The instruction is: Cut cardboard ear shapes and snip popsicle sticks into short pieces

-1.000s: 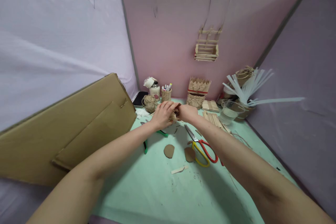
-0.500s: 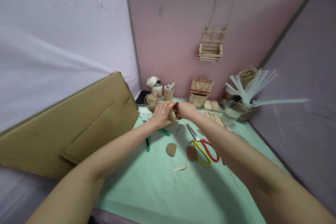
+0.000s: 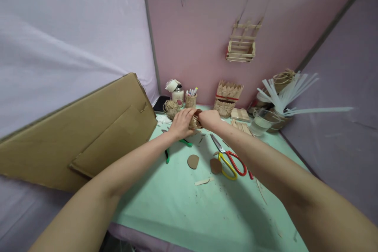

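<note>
My left hand (image 3: 181, 123) is wrapped round a small brown craft piece (image 3: 195, 122) at the back middle of the table. The piece looks covered in pale wooden or cardboard bits, and the hand hides much of it. On its right side, my right hand (image 3: 210, 119) is closed, knuckles up, its fingertips hidden at the brown edge. Scissors (image 3: 226, 156) with one red and one yellow handle lie below the right forearm. Two brown cardboard cutouts, one left (image 3: 193, 162) and one right (image 3: 215, 166), rest nearer me. Green-handled pliers (image 3: 167, 156) lie partly beneath my left wrist.
A large cardboard sheet (image 3: 109, 118) leans at the left. Along the back stand a twine ball (image 3: 171, 109), a jar (image 3: 177, 95), a pen holder (image 3: 191, 100) and a stick-covered box (image 3: 226, 102). White strips (image 3: 280, 96) fan out at right, beside a clear cup (image 3: 261, 123).
The view has tipped slightly downward, so the wall and hanging wooden rack sit higher in frame. Both hands stay at the craft piece, with the right hand's knuckles slightly shifted.
</note>
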`<state>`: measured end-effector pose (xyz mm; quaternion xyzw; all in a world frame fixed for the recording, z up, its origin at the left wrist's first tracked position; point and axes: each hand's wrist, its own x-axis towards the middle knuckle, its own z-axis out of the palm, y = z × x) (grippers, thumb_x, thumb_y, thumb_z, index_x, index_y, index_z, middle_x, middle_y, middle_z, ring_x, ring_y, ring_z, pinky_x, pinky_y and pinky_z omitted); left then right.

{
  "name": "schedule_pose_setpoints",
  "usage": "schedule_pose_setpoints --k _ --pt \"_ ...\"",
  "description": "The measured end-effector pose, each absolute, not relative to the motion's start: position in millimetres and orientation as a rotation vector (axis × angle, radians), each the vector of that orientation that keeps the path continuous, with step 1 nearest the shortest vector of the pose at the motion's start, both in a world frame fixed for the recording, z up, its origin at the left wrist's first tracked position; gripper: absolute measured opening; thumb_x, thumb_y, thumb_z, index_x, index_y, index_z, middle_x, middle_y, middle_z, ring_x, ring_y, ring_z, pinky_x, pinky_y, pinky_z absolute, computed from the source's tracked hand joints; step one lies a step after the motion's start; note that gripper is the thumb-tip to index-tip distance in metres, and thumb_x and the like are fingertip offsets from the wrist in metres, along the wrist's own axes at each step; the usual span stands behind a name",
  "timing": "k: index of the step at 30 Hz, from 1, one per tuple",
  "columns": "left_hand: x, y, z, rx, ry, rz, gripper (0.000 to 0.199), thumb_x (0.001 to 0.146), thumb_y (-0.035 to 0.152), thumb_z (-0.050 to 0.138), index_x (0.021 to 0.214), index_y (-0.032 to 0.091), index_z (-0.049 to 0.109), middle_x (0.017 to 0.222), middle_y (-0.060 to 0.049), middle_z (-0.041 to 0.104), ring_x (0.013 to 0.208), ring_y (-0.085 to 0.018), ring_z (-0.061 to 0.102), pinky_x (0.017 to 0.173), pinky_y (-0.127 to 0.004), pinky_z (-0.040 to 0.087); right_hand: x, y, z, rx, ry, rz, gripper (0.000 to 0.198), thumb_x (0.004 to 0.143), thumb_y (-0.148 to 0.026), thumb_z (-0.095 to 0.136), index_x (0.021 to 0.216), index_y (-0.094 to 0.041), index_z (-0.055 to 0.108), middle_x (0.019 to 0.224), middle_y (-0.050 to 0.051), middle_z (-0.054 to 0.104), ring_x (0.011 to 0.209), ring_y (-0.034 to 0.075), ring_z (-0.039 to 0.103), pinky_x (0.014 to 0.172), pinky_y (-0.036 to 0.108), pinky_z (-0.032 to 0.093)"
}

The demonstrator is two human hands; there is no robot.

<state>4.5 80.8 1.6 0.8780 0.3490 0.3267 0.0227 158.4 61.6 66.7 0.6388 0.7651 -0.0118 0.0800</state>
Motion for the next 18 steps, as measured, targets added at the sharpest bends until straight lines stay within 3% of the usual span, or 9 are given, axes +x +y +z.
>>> schedule_pose_setpoints --k 9,18 --pt "-25.2 102.1 -5.5 2.709 1.292 1.0 0.086 0.065 0.027 0.071 0.141 0.021 0.03 0.138 -0.014 0.043 0.129 -0.032 0.038 0.105 -0.048 0.034 176.1 60.8 74.6 2.096 2.157 -0.086 0.032 0.092 -0.032 0.058 0.12 -0.017 0.057 0.122 0.009 0.059 0.101 0.022 0.062 0.084 0.043 0.053" --pt "-43.0 110.6 -6.1 2.658 1.364 1.219 0.084 0.067 0.022 0.069 0.14 0.022 0.028 0.139 -0.014 0.041 0.131 -0.03 0.036 0.108 -0.048 0.031 178.9 36.3 19.5 2.134 2.102 -0.471 0.031 0.092 -0.032 0.058 0.12 -0.018 0.057 0.121 0.009 0.059 0.1 0.022 0.062 0.083 0.042 0.053"
